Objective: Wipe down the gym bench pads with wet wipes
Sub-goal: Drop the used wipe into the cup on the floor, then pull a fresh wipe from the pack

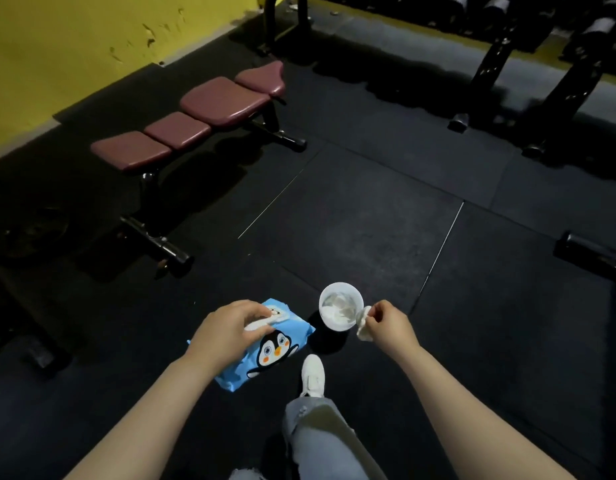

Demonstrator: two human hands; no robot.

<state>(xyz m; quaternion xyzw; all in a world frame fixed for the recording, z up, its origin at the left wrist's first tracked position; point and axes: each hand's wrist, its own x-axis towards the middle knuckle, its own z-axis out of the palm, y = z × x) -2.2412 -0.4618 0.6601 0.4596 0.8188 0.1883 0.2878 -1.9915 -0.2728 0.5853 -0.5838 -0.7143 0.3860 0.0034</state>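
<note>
Holding a crumpled white wipe [363,323] in a fingertip pinch, the right hand [389,323] hangs just beside the rim of a white cup [341,308]; the wipe dangles below the fingers and nearly touches the cup's right edge. Inside the cup lies more crumpled white material. The left hand [230,329] rests on top of a blue pack [265,348], fingers curled over the white flap near its far end, gripping there. Below that grip the pack shows a cartoon penguin; no brand name or lettering can be read at this resolution. Pack and cup sit apart, the cup to the right of the left hand's grip, both low over a dark rubber floor [386,209]. A white shoe [312,375] and a grey trouser leg [320,441] lie between the two forearms. The bench [192,123], with four maroon pads in a row on a black frame, stands well beyond and left of both hands, along a yellow wall [74,46]. No hand touches it. Dark racks [507,53] stand far right.
</note>
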